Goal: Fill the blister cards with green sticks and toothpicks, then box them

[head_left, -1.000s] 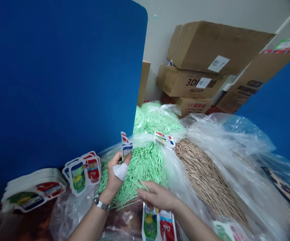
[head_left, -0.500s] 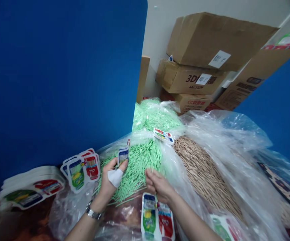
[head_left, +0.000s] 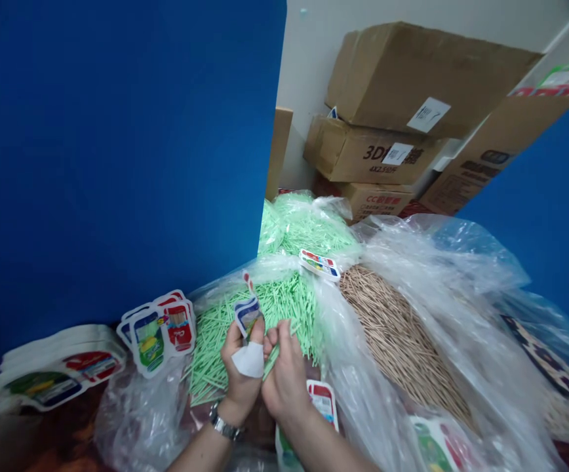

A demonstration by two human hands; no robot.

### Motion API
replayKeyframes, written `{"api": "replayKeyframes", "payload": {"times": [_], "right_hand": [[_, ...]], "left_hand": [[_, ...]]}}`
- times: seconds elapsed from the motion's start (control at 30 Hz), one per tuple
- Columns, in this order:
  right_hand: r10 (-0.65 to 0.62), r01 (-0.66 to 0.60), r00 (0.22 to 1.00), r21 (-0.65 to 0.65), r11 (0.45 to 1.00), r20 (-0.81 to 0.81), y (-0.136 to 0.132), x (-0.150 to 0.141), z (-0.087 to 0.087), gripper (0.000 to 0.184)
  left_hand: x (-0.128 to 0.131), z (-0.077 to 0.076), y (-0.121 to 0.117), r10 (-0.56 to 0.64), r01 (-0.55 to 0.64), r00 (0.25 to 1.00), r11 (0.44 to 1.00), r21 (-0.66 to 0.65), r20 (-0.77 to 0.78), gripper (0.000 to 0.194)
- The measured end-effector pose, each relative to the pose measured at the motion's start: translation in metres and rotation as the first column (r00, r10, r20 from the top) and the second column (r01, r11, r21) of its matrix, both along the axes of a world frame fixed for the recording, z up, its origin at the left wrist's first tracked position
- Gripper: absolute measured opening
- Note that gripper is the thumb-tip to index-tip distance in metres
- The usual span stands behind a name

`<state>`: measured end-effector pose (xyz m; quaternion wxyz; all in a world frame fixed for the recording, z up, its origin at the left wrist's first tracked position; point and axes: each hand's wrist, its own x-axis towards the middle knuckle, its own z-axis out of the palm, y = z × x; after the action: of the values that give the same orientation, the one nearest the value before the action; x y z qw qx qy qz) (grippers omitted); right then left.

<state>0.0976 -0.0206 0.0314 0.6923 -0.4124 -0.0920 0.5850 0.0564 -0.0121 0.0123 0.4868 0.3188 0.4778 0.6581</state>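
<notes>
My left hand [head_left: 244, 367], with a metal watch on its wrist, is closed on a bent bottle-print packet [head_left: 248, 316] that has a blue and white front and a white flap [head_left: 248, 360] by the thumb. Right beside it, my right hand [head_left: 284, 373] pinches a few thin green sticks [head_left: 271, 359] against the packet's lower side. Behind both hands lies a heap of green sticks [head_left: 215, 341] in an opened clear plastic bag. Partly hidden under my right forearm is a flat packet printed with a green and a red bottle [head_left: 322, 397].
At left are a fan of printed packets [head_left: 159, 334] and a thick stack [head_left: 63, 367]. Brown sticks [head_left: 402, 341] fill a clear bag [head_left: 442, 275] at right. Another packet [head_left: 319, 264] rests between the bags. Cardboard boxes [head_left: 427, 72] stand behind; a blue panel [head_left: 117, 144] rises at left.
My left hand has moved right and slightly down with the packet. My right hand has come left from the heap's edge to meet it, now with green sticks visible in its fingers.
</notes>
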Motion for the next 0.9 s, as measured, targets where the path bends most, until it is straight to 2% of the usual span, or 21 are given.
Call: {"api": "replayKeyframes", "payload": {"times": [0.07,0.13,0.17,0.2,0.23,0.27,0.3,0.33,0.4,0.47,0.6,0.67,0.8,0.83,0.87,0.9], "right_hand": [[0.017,-0.018,0.999,0.018,1.0,0.04,-0.004,-0.002,-0.002,0.042],[0.112,-0.117,0.981,0.018,0.993,0.16,-0.002,0.016,-0.008,0.041],[0.188,-0.195,0.942,-0.002,0.981,0.277,0.001,0.031,-0.013,0.04],[0.273,-0.284,0.855,-0.043,0.958,0.442,0.006,0.049,-0.019,0.039],[0.326,-0.352,0.688,-0.095,0.931,0.648,0.012,0.067,-0.026,0.038],[0.311,-0.354,0.438,-0.157,0.922,0.843,0.018,0.085,-0.033,0.034],[0.3,-0.352,0.094,-0.25,0.902,0.949,0.023,0.1,-0.041,0.03],[0.308,-0.352,-0.215,-0.368,0.861,0.927,0.027,0.111,-0.048,0.027],[0.322,-0.338,-0.443,-0.489,0.804,0.837,0.03,0.121,-0.063,0.015],[0.359,-0.331,-0.518,-0.569,0.753,0.776,0.027,0.118,-0.074,0.008],[0.391,-0.279,-0.627,-0.663,0.694,0.674,0.017,0.1,-0.083,0.028],[0.389,-0.275,-0.651,-0.68,0.68,0.652,0.016,0.101,-0.079,0.028],[0.396,-0.322,-0.656,-0.713,0.623,0.642,0.015,0.122,-0.061,0.009],[0.41,-0.353,-0.633,-0.716,0.602,0.657,0.014,0.129,-0.056,0.007],[0.454,-0.408,-0.56,-0.708,0.577,0.693,0.012,0.135,-0.051,0.012],[0.532,-0.485,-0.422,-0.679,0.552,0.734,0.01,0.138,-0.048,0.021]], "left_hand": [[-0.002,0.003,0.001,-0.034,0.034,0.999,0.999,0.019,-0.004,0.019],[-0.014,0.003,0.003,-0.04,0.048,0.993,0.996,0.07,-0.111,0.016],[-0.022,0.003,0.004,-0.044,0.061,0.983,0.994,0.093,-0.179,0.015],[-0.03,0.002,0.005,-0.057,0.084,0.969,0.991,0.104,-0.241,0.014],[-0.038,0.001,0.006,-0.078,0.111,0.954,0.989,0.1,-0.289,0.014],[-0.045,0.0,0.007,-0.102,0.136,0.942,0.987,0.087,-0.32,0.014],[-0.051,-0.001,0.008,-0.128,0.162,0.931,0.984,0.072,-0.342,0.014],[-0.056,-0.003,0.008,-0.151,0.183,0.921,0.981,0.057,-0.36,0.014],[-0.061,-0.004,0.007,-0.186,0.218,0.902,0.975,0.04,-0.389,0.015],[-0.063,-0.006,0.005,-0.201,0.236,0.887,0.971,0.034,-0.415,0.015],[-0.063,-0.009,0.001,-0.217,0.245,0.871,0.969,0.009,-0.44,0.018],[-0.064,-0.011,0.0,-0.22,0.247,0.87,0.969,0.004,-0.441,0.018],[-0.068,-0.012,0.0,-0.229,0.257,0.868,0.966,0.003,-0.439,0.018],[-0.068,-0.012,0.0,-0.232,0.261,0.865,0.965,0.004,-0.444,0.019],[-0.068,-0.013,0.0,-0.237,0.268,0.861,0.963,0.006,-0.451,0.02],[-0.068,-0.013,-0.001,-0.244,0.279,0.853,0.96,0.007,-0.461,0.019]]}}
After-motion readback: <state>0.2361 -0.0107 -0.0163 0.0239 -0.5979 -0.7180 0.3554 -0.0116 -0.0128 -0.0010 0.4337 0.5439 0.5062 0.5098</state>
